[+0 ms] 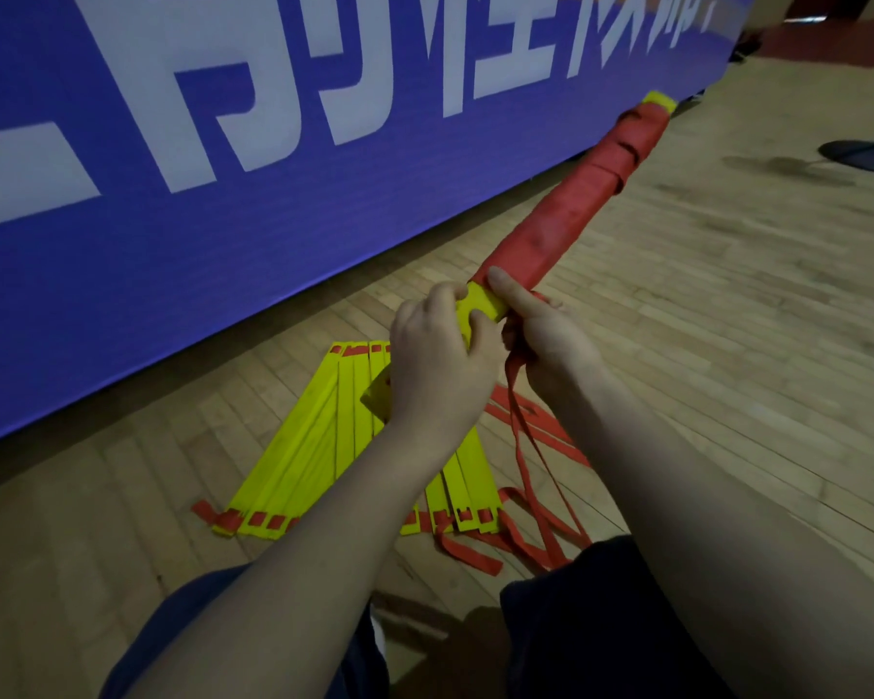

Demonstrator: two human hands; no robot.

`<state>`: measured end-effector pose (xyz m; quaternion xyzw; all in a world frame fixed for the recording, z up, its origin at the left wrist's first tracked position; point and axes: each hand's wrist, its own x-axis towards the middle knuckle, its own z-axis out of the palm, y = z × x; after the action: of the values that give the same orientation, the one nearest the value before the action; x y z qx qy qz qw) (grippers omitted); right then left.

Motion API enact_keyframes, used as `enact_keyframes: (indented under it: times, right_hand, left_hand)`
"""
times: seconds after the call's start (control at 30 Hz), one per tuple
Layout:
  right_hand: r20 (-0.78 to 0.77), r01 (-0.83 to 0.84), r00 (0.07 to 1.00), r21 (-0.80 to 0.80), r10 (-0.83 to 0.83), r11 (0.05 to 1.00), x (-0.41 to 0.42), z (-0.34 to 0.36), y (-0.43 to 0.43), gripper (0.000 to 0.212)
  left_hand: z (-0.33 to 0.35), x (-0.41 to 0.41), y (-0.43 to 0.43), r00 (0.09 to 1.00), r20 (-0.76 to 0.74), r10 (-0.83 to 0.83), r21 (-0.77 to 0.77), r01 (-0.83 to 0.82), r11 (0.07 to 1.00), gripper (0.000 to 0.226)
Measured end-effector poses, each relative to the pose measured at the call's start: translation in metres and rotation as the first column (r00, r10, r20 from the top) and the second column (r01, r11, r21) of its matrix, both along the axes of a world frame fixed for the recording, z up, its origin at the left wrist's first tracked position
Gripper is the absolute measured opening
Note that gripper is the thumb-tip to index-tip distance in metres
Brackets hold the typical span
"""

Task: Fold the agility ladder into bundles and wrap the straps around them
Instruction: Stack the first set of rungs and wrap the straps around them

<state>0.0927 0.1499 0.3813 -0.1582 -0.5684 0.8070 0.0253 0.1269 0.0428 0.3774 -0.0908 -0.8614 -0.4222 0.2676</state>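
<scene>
A bundle of yellow ladder rungs wrapped in red strap (571, 204) points up and away to the right, its yellow far end showing at the top. My left hand (437, 365) grips the bundle's bare yellow near end. Beside it, my right hand (546, 335) holds the bundle at the edge of the red wrap, with the loose red strap tails (536, 476) hanging down from it to the floor. A second set of yellow rungs (319, 446) lies fanned flat on the wooden floor under my arms, red strap threaded through its slots.
A large blue banner with white characters (223, 169) stands along the left and back. The wooden floor (727, 320) stretches to the right. A dark round stand base (864, 153) sits at the far right. My knees in dark shorts are at the bottom.
</scene>
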Motion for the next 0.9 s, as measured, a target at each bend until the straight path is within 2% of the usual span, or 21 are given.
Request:
enact_keyframes:
  times: [0.1,0.17,0.27,0.3,0.37,0.43,0.5,0.53,0.6,0.77,0.9]
  right_hand:
    - [-0.095,-0.009,0.995,-0.017,0.008,1.0,-0.007,-0.003,0.006,0.029]
    - [-0.168,-0.029,0.986,-0.024,0.024,0.999,-0.01,-0.005,0.01,0.028]
    - [-0.251,-0.12,0.961,0.01,0.119,0.993,-0.008,-0.007,0.017,0.024]
    - [-0.272,-0.164,0.948,0.027,0.165,0.986,-0.007,-0.007,0.018,0.022]
    - [-0.306,-0.249,0.918,0.049,0.252,0.967,-0.006,-0.007,0.02,0.028]
    - [-0.347,-0.32,0.882,0.06,0.32,0.946,-0.007,-0.005,0.019,0.046]
    - [-0.383,-0.367,0.845,0.089,0.372,0.926,-0.007,-0.003,0.019,0.059]
    - [-0.395,-0.383,0.829,0.114,0.395,0.917,-0.007,-0.001,0.02,0.063]
    - [-0.405,-0.403,0.807,0.155,0.43,0.902,-0.005,0.003,0.023,0.065]
    - [-0.319,-0.452,0.82,0.15,0.476,0.879,-0.003,0.0,0.034,0.061]
    - [-0.133,-0.506,0.832,0.218,0.539,0.834,0.001,-0.008,0.047,0.033]
  left_hand:
    - [0.009,-0.009,-0.007,0.982,0.166,-0.087,0.288,0.036,0.957,0.016]
    - [0.011,-0.019,-0.016,0.934,0.305,-0.186,0.41,0.048,0.911,0.025]
    - [0.013,-0.029,-0.031,0.825,0.517,-0.228,0.269,0.097,0.958,0.038]
    - [0.016,-0.029,-0.036,0.742,0.608,-0.284,0.272,0.142,0.952,0.048]
    - [0.022,-0.028,-0.048,0.492,0.75,-0.443,0.358,0.262,0.896,0.066]
    - [0.025,-0.025,-0.056,0.275,0.789,-0.549,0.434,0.381,0.816,0.062]
    - [0.025,-0.021,-0.058,0.169,0.717,-0.677,0.574,0.407,0.71,0.049]
    - [0.024,-0.018,-0.057,0.153,0.67,-0.726,0.631,0.397,0.666,0.043]
    - [0.023,-0.014,-0.054,0.205,0.637,-0.743,0.644,0.389,0.659,0.04]
    - [0.022,-0.011,-0.048,0.462,0.681,-0.567,0.469,0.319,0.823,0.025]
    - [0.014,-0.016,-0.047,0.611,0.696,-0.377,0.253,0.283,0.925,0.016]
